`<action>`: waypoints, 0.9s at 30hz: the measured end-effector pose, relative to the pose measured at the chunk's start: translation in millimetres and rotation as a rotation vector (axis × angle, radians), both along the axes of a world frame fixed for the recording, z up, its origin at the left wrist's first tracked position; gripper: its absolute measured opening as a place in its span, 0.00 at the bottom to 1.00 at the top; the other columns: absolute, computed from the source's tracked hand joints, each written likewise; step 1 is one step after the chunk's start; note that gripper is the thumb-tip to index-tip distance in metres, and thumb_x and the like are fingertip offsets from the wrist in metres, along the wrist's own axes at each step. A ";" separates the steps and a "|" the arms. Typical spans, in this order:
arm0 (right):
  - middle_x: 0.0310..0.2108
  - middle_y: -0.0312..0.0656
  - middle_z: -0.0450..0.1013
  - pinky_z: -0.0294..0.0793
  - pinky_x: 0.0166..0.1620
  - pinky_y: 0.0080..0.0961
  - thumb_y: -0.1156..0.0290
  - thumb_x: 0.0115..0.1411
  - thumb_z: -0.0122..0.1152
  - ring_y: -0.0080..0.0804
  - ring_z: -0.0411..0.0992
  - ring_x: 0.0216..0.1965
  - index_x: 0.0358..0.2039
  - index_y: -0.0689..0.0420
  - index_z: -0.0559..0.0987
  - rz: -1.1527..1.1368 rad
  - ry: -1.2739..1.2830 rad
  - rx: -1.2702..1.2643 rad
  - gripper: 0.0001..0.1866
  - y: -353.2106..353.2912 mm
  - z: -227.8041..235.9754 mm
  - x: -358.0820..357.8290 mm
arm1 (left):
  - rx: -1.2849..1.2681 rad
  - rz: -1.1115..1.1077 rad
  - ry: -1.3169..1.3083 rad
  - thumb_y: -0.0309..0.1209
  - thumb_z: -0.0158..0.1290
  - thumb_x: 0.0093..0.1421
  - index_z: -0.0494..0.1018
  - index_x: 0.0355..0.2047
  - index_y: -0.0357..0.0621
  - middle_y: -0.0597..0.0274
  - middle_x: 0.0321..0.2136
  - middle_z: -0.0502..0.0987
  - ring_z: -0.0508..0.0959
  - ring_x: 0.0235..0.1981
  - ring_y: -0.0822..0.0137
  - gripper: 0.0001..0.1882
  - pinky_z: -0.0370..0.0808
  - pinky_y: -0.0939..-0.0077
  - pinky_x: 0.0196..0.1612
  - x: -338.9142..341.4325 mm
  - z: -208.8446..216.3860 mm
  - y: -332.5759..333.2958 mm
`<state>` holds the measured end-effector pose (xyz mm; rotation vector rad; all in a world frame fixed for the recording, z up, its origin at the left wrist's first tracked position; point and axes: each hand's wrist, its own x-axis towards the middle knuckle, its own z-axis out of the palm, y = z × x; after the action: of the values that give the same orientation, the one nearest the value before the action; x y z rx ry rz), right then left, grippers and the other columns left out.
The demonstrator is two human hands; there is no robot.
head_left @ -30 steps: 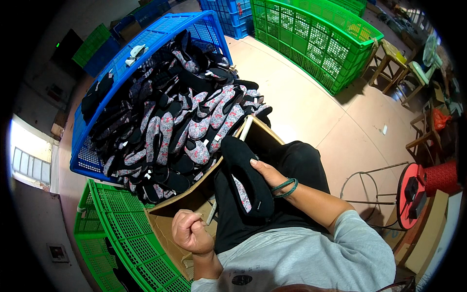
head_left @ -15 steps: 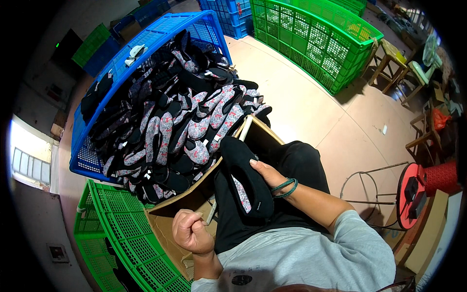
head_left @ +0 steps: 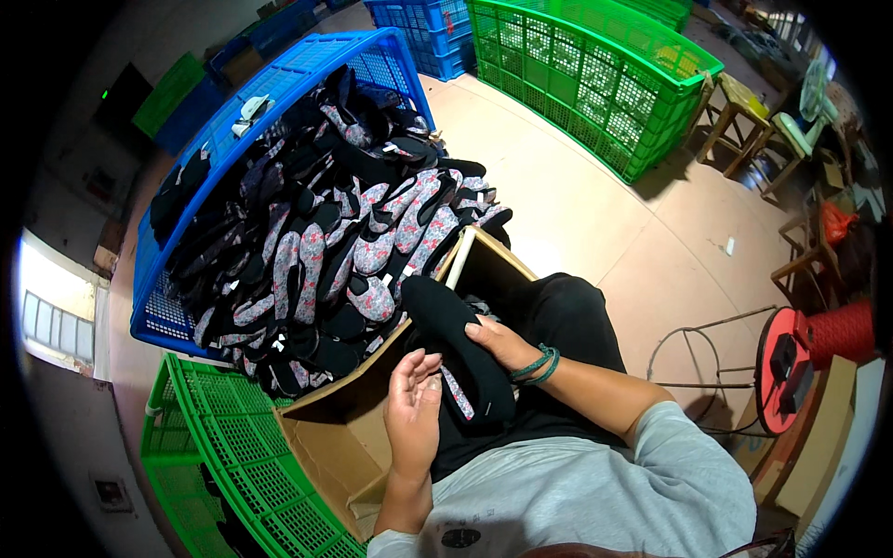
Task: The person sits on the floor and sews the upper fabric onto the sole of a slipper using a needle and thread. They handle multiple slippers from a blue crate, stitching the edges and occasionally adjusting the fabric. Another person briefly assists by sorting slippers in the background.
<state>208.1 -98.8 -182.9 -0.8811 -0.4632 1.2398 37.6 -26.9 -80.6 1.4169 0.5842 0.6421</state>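
Note:
A black cloth shoe with a floral insole lies above my lap, its opening toward my left hand. My right hand, with a dark green band at the wrist, grips its side, thumb on top. My left hand is beside the shoe's opening, fingers loosely extended and holding nothing visible; I cannot tell whether its fingertips touch the shoe. Beyond my hands, many similar shoes with floral insoles are heaped, spilling from a tipped blue crate.
A cardboard box stands by my left knee, against a green crate. Another green crate stands on the floor at the far right. To the right are a stool with a round red top, a red spool and wooden stools.
My left hand has risen and moved right to the shoe, its curled fingers straightening. The shoe and my right hand have shifted slightly left and down.

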 end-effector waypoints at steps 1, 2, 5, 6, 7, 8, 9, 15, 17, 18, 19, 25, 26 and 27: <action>0.47 0.38 0.72 0.71 0.50 0.21 0.52 0.68 0.52 0.22 0.70 0.45 0.57 0.61 0.68 -0.005 -0.034 0.033 0.27 -0.7 2.7 -1.8 | -0.077 -0.018 -0.015 0.31 0.51 0.65 0.62 0.58 0.31 0.51 0.50 0.73 0.73 0.52 0.64 0.24 0.69 0.70 0.56 2.2 -2.4 -0.9; 0.47 0.38 0.72 0.71 0.50 0.21 0.53 0.68 0.52 0.22 0.70 0.46 0.58 0.61 0.68 -0.010 -0.068 0.067 0.27 -1.6 4.4 -2.3 | -0.154 -0.011 -0.025 0.30 0.51 0.65 0.62 0.58 0.31 0.51 0.51 0.73 0.74 0.52 0.63 0.25 0.69 0.69 0.56 3.3 -4.0 -0.7; 0.52 0.39 0.70 0.67 0.56 0.23 0.54 0.67 0.54 0.23 0.67 0.51 0.60 0.61 0.66 0.007 -0.148 0.096 0.29 -5.6 3.0 -1.9 | -0.365 -0.001 -0.079 0.28 0.51 0.64 0.62 0.58 0.32 0.50 0.51 0.72 0.74 0.52 0.61 0.24 0.69 0.67 0.57 6.9 -8.2 -0.3; 0.52 0.39 0.69 0.67 0.57 0.24 0.54 0.67 0.54 0.24 0.67 0.52 0.60 0.61 0.66 0.003 -0.188 0.108 0.29 -6.9 2.4 -1.9 | -0.432 -0.004 -0.111 0.28 0.50 0.64 0.62 0.58 0.32 0.50 0.51 0.72 0.74 0.52 0.61 0.24 0.69 0.67 0.57 8.4 -7.7 0.2; 0.53 0.39 0.68 0.65 0.58 0.24 0.53 0.66 0.55 0.25 0.66 0.54 0.61 0.62 0.65 0.001 -0.223 0.097 0.31 -7.3 3.1 -1.3 | -0.496 -0.002 -0.142 0.28 0.50 0.64 0.62 0.58 0.32 0.50 0.51 0.72 0.74 0.52 0.61 0.23 0.69 0.67 0.58 9.1 -6.5 0.9; 0.53 0.39 0.68 0.65 0.59 0.24 0.53 0.66 0.56 0.25 0.66 0.54 0.61 0.62 0.65 -0.007 -0.214 0.110 0.31 -7.6 4.8 -1.4 | -0.561 0.000 -0.174 0.27 0.49 0.64 0.62 0.58 0.32 0.50 0.50 0.72 0.74 0.52 0.60 0.23 0.69 0.66 0.58 9.1 -5.5 1.9; 0.54 0.39 0.68 0.65 0.59 0.25 0.52 0.66 0.56 0.25 0.65 0.54 0.61 0.62 0.65 -0.014 -0.206 0.124 0.32 -7.8 7.6 -2.0 | -0.638 -0.004 -0.220 0.27 0.48 0.64 0.63 0.58 0.33 0.49 0.51 0.72 0.72 0.53 0.58 0.23 0.68 0.64 0.59 7.4 -12.1 4.5; 0.57 0.43 0.65 0.59 0.63 0.28 0.46 0.62 0.59 0.29 0.62 0.59 0.63 0.63 0.62 -0.022 -0.324 0.199 0.40 -7.7 6.5 -3.5 | -1.150 -0.160 -0.518 0.30 0.49 0.63 0.68 0.53 0.34 0.51 0.53 0.72 0.69 0.58 0.58 0.19 0.60 0.60 0.65 13.4 -25.0 9.1; 0.61 0.45 0.62 0.55 0.66 0.29 0.43 0.60 0.61 0.32 0.58 0.63 0.66 0.63 0.57 0.024 -0.424 0.198 0.46 -9.6 11.3 -3.7 | -1.193 -0.118 -0.596 0.32 0.49 0.64 0.72 0.49 0.36 0.54 0.52 0.75 0.70 0.57 0.59 0.16 0.61 0.62 0.65 18.6 -23.9 6.2; 0.61 0.45 0.61 0.53 0.67 0.30 0.43 0.60 0.61 0.32 0.56 0.64 0.66 0.63 0.57 0.030 -0.413 0.216 0.46 -10.1 10.9 -4.6 | -1.205 -0.098 -0.608 0.33 0.50 0.64 0.72 0.49 0.36 0.55 0.51 0.75 0.71 0.56 0.59 0.16 0.61 0.62 0.65 20.6 -22.4 4.9; 0.62 0.45 0.61 0.50 0.67 0.30 0.43 0.60 0.61 0.32 0.55 0.65 0.66 0.63 0.56 0.036 -0.403 0.238 0.47 -10.2 11.2 -5.1 | -1.214 -0.078 -0.622 0.33 0.50 0.64 0.72 0.49 0.37 0.55 0.50 0.76 0.72 0.56 0.59 0.16 0.61 0.62 0.65 21.9 -20.7 3.9; 0.54 0.40 0.66 0.67 0.39 0.18 0.44 0.59 0.62 0.21 0.67 0.35 0.67 0.60 0.56 -0.011 -0.162 0.259 0.45 -13.1 10.1 1.1 | -0.995 -0.181 -0.738 0.33 0.52 0.64 0.72 0.45 0.42 0.59 0.45 0.78 0.75 0.49 0.62 0.12 0.68 0.67 0.56 13.1 -9.0 5.4; 0.52 0.38 0.67 0.67 0.30 0.14 0.45 0.59 0.62 0.18 0.66 0.27 0.66 0.59 0.56 0.009 -0.054 0.236 0.45 -14.7 14.2 4.6 | -0.936 -0.244 -0.771 0.33 0.53 0.64 0.72 0.45 0.43 0.59 0.44 0.78 0.76 0.47 0.63 0.11 0.69 0.69 0.54 6.5 -14.2 8.0; 0.44 0.33 0.69 0.50 0.20 0.11 0.45 0.60 0.61 0.12 0.51 0.17 0.65 0.57 0.58 -0.072 -0.019 0.237 0.42 -12.8 18.6 3.3 | -0.802 -0.339 -0.753 0.35 0.53 0.64 0.66 0.50 0.44 0.57 0.47 0.74 0.73 0.49 0.70 0.17 0.71 0.71 0.49 1.7 -24.6 11.5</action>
<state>211.4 -111.6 -164.4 -0.7022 -0.5763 1.0860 39.3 -15.3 -105.2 0.4337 -0.0303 0.5245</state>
